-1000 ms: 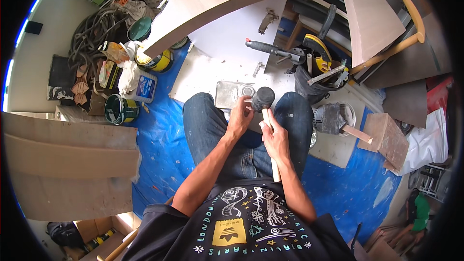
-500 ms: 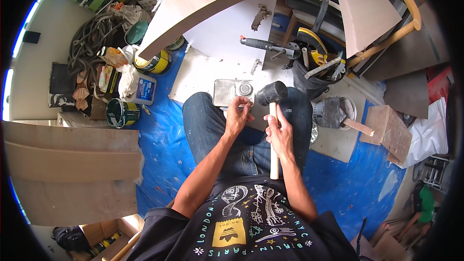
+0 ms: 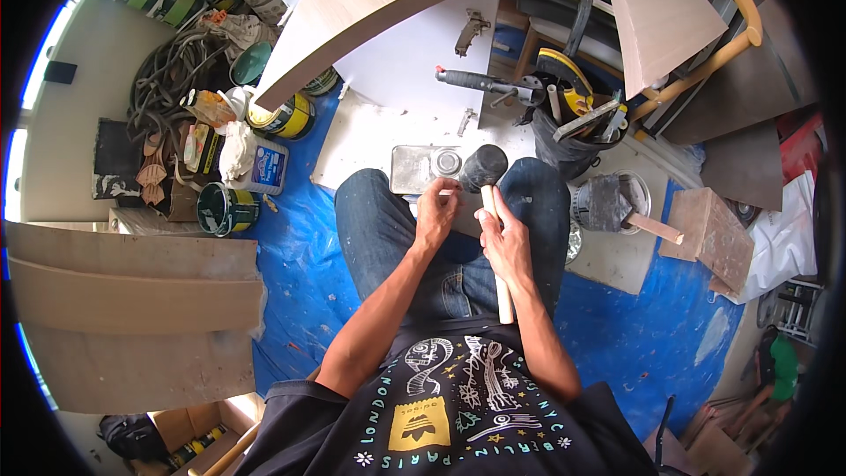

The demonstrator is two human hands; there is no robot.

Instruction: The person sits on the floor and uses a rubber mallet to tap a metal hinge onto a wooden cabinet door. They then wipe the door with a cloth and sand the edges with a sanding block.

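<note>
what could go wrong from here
The left hand sits close to the head of the black mallet held in the right hand, so a stray blow might catch its fingers. A glancing swing could hit the right knee too. The flat-bladed tool by the bucket might get knocked.

Whether the left hand pinches anything is indiscernible; curved board cut by upper edge; co-worker blurred.
</note>
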